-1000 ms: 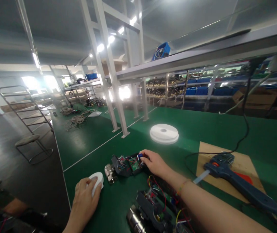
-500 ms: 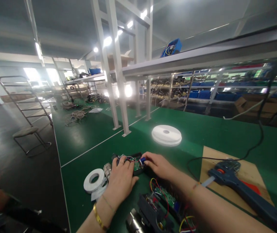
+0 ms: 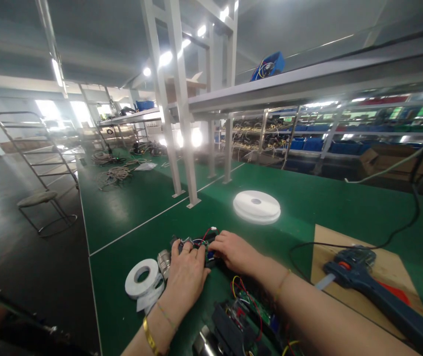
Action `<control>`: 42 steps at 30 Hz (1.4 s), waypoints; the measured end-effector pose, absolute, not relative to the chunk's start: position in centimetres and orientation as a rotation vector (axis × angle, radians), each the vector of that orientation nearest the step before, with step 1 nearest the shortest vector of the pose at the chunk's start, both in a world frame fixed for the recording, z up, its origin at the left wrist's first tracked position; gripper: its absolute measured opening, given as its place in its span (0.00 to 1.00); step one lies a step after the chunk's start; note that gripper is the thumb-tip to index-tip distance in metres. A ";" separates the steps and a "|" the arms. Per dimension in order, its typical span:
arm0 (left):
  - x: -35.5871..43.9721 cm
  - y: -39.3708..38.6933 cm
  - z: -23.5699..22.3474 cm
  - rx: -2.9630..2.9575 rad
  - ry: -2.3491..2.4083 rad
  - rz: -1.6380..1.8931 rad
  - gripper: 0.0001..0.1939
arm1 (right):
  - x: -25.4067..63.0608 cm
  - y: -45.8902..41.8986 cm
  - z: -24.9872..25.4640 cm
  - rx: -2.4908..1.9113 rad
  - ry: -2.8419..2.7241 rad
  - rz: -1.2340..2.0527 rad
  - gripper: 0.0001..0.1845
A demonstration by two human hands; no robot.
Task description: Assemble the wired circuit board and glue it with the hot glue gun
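Note:
My left hand (image 3: 185, 274) lies on top of a small black electronic assembly (image 3: 195, 243) with a circuit board and coloured wires, its fingers pressing it down on the green bench (image 3: 130, 222). My right hand (image 3: 233, 251) pinches the same assembly from the right, fingers closed at its wired end. A metal cylinder (image 3: 163, 259) sticks out of the assembly on the left. A white tape roll (image 3: 142, 278) lies just left of my left hand, untouched. A second, similar assembly (image 3: 239, 321) with wires sits under my right forearm.
A blue glue gun (image 3: 370, 291) lies on a cardboard sheet (image 3: 389, 269) at the right, its cable looping back. A large white tape disc (image 3: 256, 206) lies further back. White frame posts (image 3: 182, 123) stand on the bench. A stool (image 3: 41, 207) stands in the aisle, left.
My left hand let go of the white tape roll and moved right onto the black assembly. My right hand stayed at the assembly's right end, shifting slightly over it.

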State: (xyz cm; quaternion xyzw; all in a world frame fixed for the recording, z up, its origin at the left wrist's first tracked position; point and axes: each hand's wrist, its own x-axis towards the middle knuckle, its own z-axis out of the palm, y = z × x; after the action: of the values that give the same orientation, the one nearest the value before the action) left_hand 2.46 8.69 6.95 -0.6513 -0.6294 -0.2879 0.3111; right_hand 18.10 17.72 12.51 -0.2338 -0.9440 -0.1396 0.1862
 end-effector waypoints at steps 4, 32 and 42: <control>2.3 9.0 6.9 -1.715 -1.660 -0.758 0.21 | 17.5 18.1 12.2 -0.665 -2.701 -0.446 0.15; 1.7 9.6 6.5 -1.672 -1.465 -0.713 0.10 | 17.5 18.2 10.1 -0.686 -2.687 -0.330 0.16; 1.1 10.5 5.0 -1.506 -1.219 -0.781 0.07 | 17.4 18.7 9.9 -0.770 -2.573 -0.126 0.14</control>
State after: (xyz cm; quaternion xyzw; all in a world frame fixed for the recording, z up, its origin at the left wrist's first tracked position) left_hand 1.11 10.53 4.99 -0.6232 -0.5045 -0.3235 0.5025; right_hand 17.36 18.65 9.87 -0.2793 -0.9325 -0.0456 0.2246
